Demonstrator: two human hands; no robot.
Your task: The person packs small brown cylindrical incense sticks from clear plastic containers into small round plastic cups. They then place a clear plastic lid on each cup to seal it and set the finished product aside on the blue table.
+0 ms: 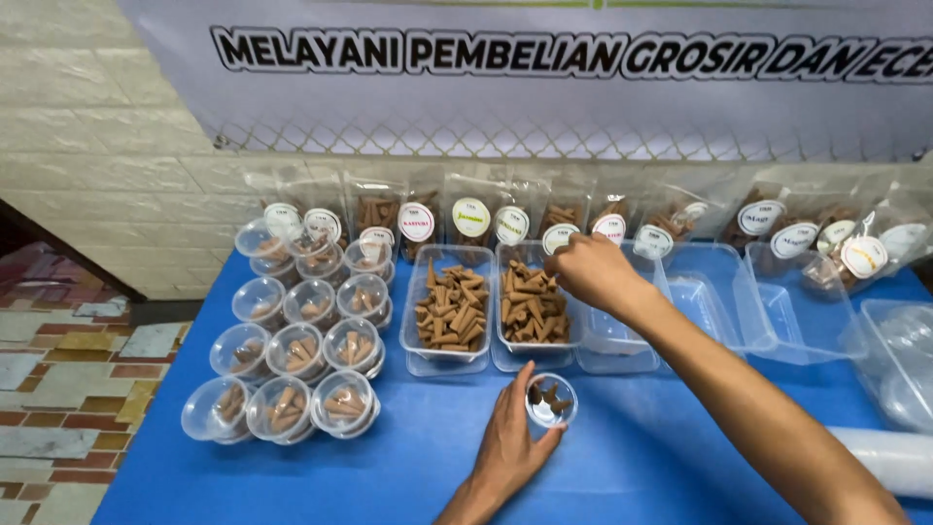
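My left hand (510,442) grips a small clear plastic cup (551,400) that stands on the blue table and holds a few brown cones. My right hand (593,272) reaches forward over the right-hand clear tray of brown cones (531,303), its fingers bunched at the tray's far right corner; I cannot tell whether they hold a cone. A second tray of the same cones (450,311) lies just to the left.
Several lidded round cups of cones (292,365) stand in rows at the left. Clear pouches with round labels (471,219) line the back wall. Empty clear containers (768,301) sit at the right, and a stack of cups (889,457) lies near the right edge.
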